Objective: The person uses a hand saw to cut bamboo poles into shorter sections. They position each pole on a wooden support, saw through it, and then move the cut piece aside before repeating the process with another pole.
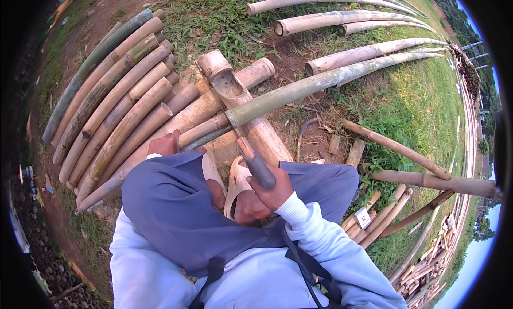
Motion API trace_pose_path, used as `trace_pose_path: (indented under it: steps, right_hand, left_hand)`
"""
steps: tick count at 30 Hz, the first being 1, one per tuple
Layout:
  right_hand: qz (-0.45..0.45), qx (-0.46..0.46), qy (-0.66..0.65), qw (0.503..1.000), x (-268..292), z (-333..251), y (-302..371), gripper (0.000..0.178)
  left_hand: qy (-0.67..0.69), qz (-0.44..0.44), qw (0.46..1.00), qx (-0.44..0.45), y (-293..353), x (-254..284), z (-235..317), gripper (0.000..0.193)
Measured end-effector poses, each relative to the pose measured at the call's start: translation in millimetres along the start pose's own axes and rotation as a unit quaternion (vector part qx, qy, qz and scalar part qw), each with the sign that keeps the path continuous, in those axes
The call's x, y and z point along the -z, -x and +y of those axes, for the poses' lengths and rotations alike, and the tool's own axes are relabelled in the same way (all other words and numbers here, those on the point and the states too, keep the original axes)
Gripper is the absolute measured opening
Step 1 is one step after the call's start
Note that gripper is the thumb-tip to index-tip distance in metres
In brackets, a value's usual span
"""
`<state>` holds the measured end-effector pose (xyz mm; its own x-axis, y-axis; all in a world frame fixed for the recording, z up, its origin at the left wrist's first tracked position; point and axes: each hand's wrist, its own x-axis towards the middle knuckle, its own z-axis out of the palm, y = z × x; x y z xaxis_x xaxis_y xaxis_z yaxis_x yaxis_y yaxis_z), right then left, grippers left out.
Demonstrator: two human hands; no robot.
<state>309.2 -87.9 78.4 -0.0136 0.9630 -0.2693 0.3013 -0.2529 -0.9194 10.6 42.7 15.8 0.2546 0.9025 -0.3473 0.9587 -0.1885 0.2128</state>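
My right hand (271,188) is wrapped round the dark handle of a hand saw (258,167). The saw's thin blade runs up and to the left, across a long greenish bamboo pole (299,94). Where blade and pole meet, how deep the teeth sit cannot be made out. My left hand (164,144) is closed on the near left end of this pole. Under the pole lies a thick pale bamboo log (267,140) with a notch cut in its upper side. A second thick bamboo log (187,114) passes crosswise beneath.
Several cut bamboo lengths (115,95) lie side by side at the left. Long bamboo poles (331,17) stretch over the grass at the far right. A bamboo frame (433,182) stands right of my knee, near shorter pieces (385,215). My sandaled feet (248,205) are close below the saw.
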Motion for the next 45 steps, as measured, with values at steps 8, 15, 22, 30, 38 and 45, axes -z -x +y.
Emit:
trace_pose_path:
  steps: [8, 15, 22, 30, 38, 45]
  right_hand:
    - [-0.026, -0.006, 0.051, 0.998, 48.6, -13.6, 104.5, 0.033]
    - [0.028, 0.032, 0.012, 0.999, -9.2, 10.5, -10.8, 0.020]
    - [-0.041, -0.064, 0.062, 0.995, 64.5, -31.0, 134.9, 0.035]
    - [0.020, 0.029, 0.033, 0.999, -9.1, 21.1, -29.0, 0.020]
    - [-0.036, -0.083, 0.083, 0.992, 62.2, -20.9, 143.4, 0.031]
    - [0.014, 0.029, 0.063, 0.997, -9.0, 20.7, -27.2, 0.019]
  left_hand:
    - [-0.002, -0.013, 1.000, 0.026, 12.2, 5.1, -0.4, 0.085]
    - [-0.001, -0.024, 1.000, 0.019, 7.2, 12.7, 12.9, 0.086]
    - [-0.010, -0.030, 0.999, 0.043, 16.8, 8.3, 0.8, 0.086]
    - [-0.015, -0.003, 1.000, -0.003, -1.0, 3.2, 6.0, 0.089]
    - [-0.001, 0.053, 0.998, -0.016, 8.3, -27.5, -27.9, 0.090]
    - [0.005, -0.007, 1.000, 0.006, 3.1, 5.9, 12.4, 0.090]
